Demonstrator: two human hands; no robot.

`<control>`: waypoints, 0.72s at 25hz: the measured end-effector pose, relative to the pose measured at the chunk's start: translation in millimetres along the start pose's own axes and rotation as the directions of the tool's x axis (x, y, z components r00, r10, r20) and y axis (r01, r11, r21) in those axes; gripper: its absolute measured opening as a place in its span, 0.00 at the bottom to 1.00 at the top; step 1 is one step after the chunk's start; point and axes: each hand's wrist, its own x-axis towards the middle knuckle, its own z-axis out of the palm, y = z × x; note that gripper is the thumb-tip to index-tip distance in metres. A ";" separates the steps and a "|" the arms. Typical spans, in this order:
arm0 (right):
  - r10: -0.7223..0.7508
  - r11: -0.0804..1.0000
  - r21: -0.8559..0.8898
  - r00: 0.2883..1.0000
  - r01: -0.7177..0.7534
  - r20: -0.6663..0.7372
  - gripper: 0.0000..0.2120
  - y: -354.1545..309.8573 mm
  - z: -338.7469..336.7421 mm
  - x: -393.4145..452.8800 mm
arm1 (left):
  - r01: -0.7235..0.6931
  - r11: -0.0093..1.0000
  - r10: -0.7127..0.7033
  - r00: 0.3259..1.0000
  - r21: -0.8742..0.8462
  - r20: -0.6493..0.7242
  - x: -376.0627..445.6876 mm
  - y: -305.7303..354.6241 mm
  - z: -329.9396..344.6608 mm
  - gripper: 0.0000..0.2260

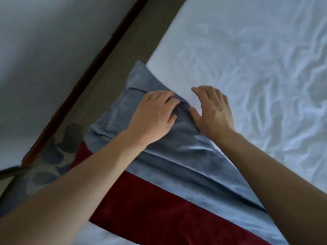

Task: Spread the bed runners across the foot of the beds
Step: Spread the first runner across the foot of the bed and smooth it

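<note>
Runner (177, 167), grey-blue with a dark red band, lies diagonally across the white bed (247, 68) at lower centre, its end overhanging the edge. Left hand (154, 117), grip pinched on a runner fold. Right hand (214, 112) flat, fingers apart, at the runner's edge.

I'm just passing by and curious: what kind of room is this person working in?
Probably a hotel or guest bedroom. A bed with a rumpled white sheet fills the view, a blue and red bed runner lies across it under both hands, and patterned carpet meets a plain wall.
</note>
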 end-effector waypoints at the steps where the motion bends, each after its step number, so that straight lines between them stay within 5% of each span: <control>1: 0.035 0.999 -0.004 0.999 -0.035 0.007 0.21 19.6 -8.4 -33.3 | -0.096 0.995 0.095 0.995 0.020 0.032 9.5 32.6 7.9 0.14; 5: 0.171 0.985 -0.012 0.985 -0.170 0.040 0.15 93.0 -32.1 -174.3 | -0.311 0.950 0.301 0.932 0.018 0.201 11.4 139.8 40.7 0.11; 11: 0.262 0.964 0.026 0.964 -0.263 0.035 0.07 160.5 -56.3 -313.8 | -0.395 0.915 0.320 0.839 0.087 0.440 -13.2 235.9 66.9 0.09; 18: 0.191 0.977 0.100 0.981 -0.186 -0.036 0.13 167.1 -72.2 -367.1 | -0.372 0.922 0.311 0.879 0.109 0.363 -42.1 276.0 66.3 0.08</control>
